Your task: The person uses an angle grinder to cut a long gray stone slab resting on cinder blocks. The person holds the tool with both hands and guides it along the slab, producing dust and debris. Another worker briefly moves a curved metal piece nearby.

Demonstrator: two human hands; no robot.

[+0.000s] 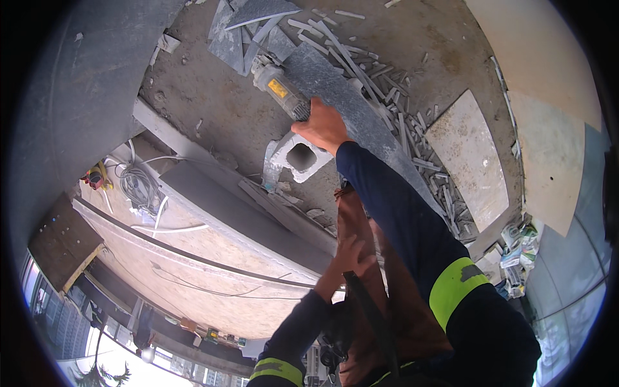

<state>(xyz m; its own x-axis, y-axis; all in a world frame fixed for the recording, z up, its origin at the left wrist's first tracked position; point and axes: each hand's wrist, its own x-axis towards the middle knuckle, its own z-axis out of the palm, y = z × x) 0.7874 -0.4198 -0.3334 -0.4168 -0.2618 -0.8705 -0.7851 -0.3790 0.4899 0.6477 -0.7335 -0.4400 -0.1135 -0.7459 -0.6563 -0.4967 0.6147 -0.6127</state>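
Cable (138,188) lies coiled at the left of the frame, and sweeping right we meet the grinder (280,87), upper middle, its head toward the upper left. Rigid casing, dusty grey; we'd judge it hefty, pulling toward the head, a touch slick under all that powder. We'd take the rear barrel as the sound hold, with a second grip just behind the head, clear of any disc, which we can't make out well. Below it, a grey block (282,155) with a square hole. And there's our right hand (322,126), top centre, wrapped round the grinder's rear end, so the tool reaches out from it to the upper left. Lower centre, our left hand (351,255) rests on brown cloth (412,316); whether it pinches any, we can't tell. Rightward runs a grey slab (371,126), then scattered offcuts (412,138).
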